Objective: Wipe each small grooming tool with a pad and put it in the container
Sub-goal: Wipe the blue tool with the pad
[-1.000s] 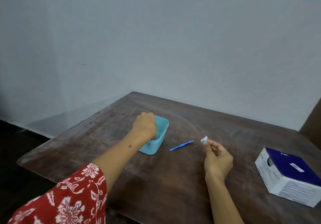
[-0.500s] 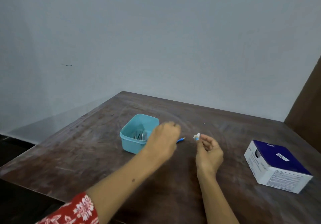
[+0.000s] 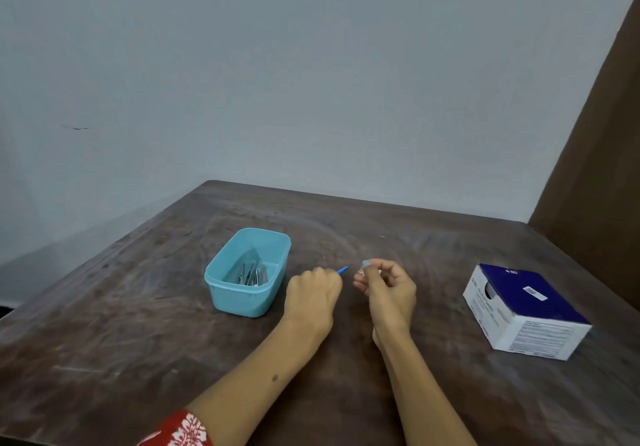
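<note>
dark wood table (image 3: 138, 324), grey wall behind. left hand (image 3: 313, 293) curled round blue tool (image 3: 343, 270), tip showing, just right of tub (image 3: 247, 303). right hand (image 3: 389, 289) pinches pad (image 3: 363, 267). metal tools (image 3: 250, 274) in tub. box (image 3: 519, 310) far right.

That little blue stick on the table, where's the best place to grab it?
Probably the handle end, from the left: the left hand already covers that end of the blue tool, and only its thin tip shows, pointing toward the pad pinched in the right hand.
</note>
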`<state>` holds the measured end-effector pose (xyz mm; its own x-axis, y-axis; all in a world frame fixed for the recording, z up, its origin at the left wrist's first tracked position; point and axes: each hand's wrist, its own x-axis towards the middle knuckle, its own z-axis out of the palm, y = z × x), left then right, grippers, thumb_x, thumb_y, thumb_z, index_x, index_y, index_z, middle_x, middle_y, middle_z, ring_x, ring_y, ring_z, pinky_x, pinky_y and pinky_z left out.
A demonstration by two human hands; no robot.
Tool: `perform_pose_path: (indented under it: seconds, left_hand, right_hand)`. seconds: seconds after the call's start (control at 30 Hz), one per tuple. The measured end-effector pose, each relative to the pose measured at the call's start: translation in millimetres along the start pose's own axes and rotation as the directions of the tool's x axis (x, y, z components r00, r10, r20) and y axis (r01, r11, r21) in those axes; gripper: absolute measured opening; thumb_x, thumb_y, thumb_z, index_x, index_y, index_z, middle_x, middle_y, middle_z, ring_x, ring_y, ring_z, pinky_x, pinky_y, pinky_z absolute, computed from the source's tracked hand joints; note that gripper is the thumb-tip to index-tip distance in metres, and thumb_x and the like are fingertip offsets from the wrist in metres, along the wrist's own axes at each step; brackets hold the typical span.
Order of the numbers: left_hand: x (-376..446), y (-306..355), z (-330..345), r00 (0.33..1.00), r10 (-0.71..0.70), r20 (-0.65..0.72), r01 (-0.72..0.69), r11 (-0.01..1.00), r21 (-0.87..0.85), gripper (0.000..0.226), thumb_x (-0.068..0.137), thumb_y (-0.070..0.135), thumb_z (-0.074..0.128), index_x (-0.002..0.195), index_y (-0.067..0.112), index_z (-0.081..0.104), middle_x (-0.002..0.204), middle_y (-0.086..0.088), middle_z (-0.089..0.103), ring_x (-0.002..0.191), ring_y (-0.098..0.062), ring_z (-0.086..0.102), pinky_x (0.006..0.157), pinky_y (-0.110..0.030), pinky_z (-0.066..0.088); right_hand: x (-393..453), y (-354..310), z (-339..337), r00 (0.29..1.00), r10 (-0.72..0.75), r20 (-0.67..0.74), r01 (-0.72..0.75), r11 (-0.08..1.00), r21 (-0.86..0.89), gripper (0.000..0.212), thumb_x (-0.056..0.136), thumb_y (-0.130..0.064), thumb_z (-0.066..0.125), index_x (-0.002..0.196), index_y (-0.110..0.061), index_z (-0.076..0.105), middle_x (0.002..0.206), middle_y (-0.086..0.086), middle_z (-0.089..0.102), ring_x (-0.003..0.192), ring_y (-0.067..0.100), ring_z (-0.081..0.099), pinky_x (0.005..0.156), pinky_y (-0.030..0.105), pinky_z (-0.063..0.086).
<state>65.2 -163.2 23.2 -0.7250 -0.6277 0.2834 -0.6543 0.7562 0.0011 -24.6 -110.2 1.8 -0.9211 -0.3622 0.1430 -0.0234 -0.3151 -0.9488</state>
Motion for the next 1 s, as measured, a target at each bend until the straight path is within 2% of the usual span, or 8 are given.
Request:
perform_pose_path:
  seconds: [0.13, 0.23, 0.33, 0.4, 0.47, 0.6, 0.87, 1.0]
  left_hand:
    - [7, -3, 1, 0.980, -0.105, -0.168, 0.035, 0.927, -0.373, 0.026, 0.086, 0.001, 0.047, 0.108, 0.009, 0.059, 0.105, -0.009, 0.059, 0.095, -0.030, 0.060, 0.072, -0.035, 0.044]
    - [12, 3, 6, 0.944, -0.206, -0.256, -0.025, 0.732, -0.680, 0.029, 0.084, 0.000, 0.053, 0.108, 0.010, 0.066, 0.100, -0.008, 0.065, 0.091, -0.022, 0.062, 0.080, -0.033, 0.051]
    - [14, 7, 16, 0.926, -0.273, -0.262, -0.070, 0.557, -0.827, 0.029, 0.082, -0.001, 0.057, 0.105, 0.012, 0.068, 0.097, -0.004, 0.067, 0.084, -0.013, 0.063, 0.077, -0.024, 0.053]
    - [14, 8, 21, 0.927, -0.291, -0.238, -0.074, 0.480, -0.874, 0.029, 0.082, -0.002, 0.060, 0.103, 0.015, 0.068, 0.094, 0.003, 0.068, 0.080, -0.003, 0.063, 0.070, -0.009, 0.049]
    - [15, 7, 23, 0.934, -0.285, -0.214, -0.074, 0.434, -0.898, 0.028, 0.082, -0.001, 0.061, 0.102, 0.017, 0.068, 0.088, 0.012, 0.066, 0.078, 0.005, 0.063, 0.066, -0.002, 0.046]
    - [16, 4, 25, 0.953, -0.239, -0.184, -0.082, 0.382, -0.921, 0.031, 0.081, -0.005, 0.060, 0.101, 0.016, 0.069, 0.080, 0.018, 0.066, 0.078, 0.010, 0.064, 0.067, -0.004, 0.048]
    - [20, 2, 28, 0.952, -0.280, -0.123, -0.028, 0.321, -0.947, 0.028, 0.082, -0.005, 0.060, 0.102, 0.010, 0.071, 0.083, 0.009, 0.069, 0.070, 0.014, 0.062, 0.067, -0.005, 0.049]
    - [21, 1, 28, 0.949, -0.297, -0.105, -0.006, 0.317, -0.949, 0.029, 0.082, -0.006, 0.058, 0.104, 0.009, 0.071, 0.087, 0.006, 0.070, 0.073, 0.009, 0.063, 0.069, -0.008, 0.052]
  right_hand:
    - [8, 3, 9, 1.000, 0.005, -0.026, -0.005, 1.000, -0.012, 0.024, 0.082, 0.008, 0.056, 0.083, -0.015, 0.061, 0.076, 0.009, 0.070, 0.065, 0.014, 0.069, 0.067, 0.028, 0.058]
    - [13, 5, 14, 0.997, -0.027, -0.068, 0.022, 0.997, -0.074, 0.024, 0.080, 0.003, 0.060, 0.078, -0.020, 0.064, 0.066, -0.003, 0.072, 0.066, 0.013, 0.069, 0.068, 0.027, 0.057]
    - [13, 6, 16, 0.995, -0.077, -0.063, 0.067, 0.987, -0.149, 0.015, 0.078, -0.008, 0.069, 0.072, -0.022, 0.067, 0.063, -0.010, 0.071, 0.064, 0.005, 0.066, 0.063, 0.019, 0.052]
    - [13, 6, 15, 0.994, -0.094, -0.053, 0.084, 0.983, -0.163, 0.015, 0.078, -0.010, 0.070, 0.070, -0.023, 0.069, 0.064, -0.008, 0.071, 0.062, 0.000, 0.064, 0.059, 0.014, 0.049]
    - [14, 5, 15, 0.996, -0.079, -0.041, 0.071, 0.985, -0.156, 0.016, 0.078, -0.009, 0.072, 0.071, -0.024, 0.071, 0.070, -0.004, 0.072, 0.068, 0.006, 0.067, 0.062, 0.018, 0.051]
    - [10, 0, 14, 0.998, -0.046, -0.032, 0.045, 0.998, -0.048, 0.018, 0.077, -0.003, 0.071, 0.072, -0.020, 0.071, 0.070, 0.000, 0.073, 0.065, 0.012, 0.069, 0.061, 0.024, 0.053]
    - [-2, -3, 15, 0.979, -0.202, -0.002, 0.200, 0.973, -0.116, 0.032, 0.078, 0.002, 0.053, 0.085, -0.024, 0.070, 0.062, -0.004, 0.071, 0.049, 0.007, 0.060, 0.048, 0.012, 0.044]
    - [-3, -4, 14, 0.975, -0.215, 0.052, 0.221, 0.963, -0.156, 0.026, 0.077, 0.000, 0.067, 0.086, -0.024, 0.070, 0.070, -0.007, 0.074, 0.060, 0.004, 0.067, 0.056, 0.012, 0.049]
